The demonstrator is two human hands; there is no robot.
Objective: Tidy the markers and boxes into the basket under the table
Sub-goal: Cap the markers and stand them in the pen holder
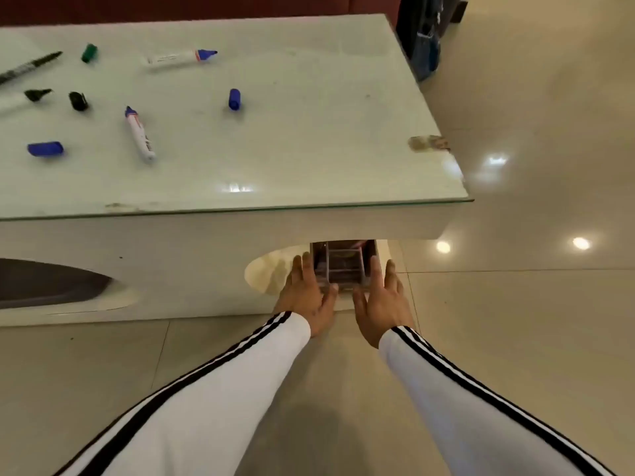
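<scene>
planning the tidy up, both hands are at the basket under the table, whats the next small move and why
Probably slide the basket toward the person, out from under the table. The left hand and right hand flank its sides with straight fingers, it sits tucked beneath the overhang, and the markers lie loose up on top, hard to drop in from there.

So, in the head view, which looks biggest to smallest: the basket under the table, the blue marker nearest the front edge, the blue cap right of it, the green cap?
1. basket
2. blue marker
3. blue cap and green cap: alike; the green one lies farther, so unranked.
</scene>
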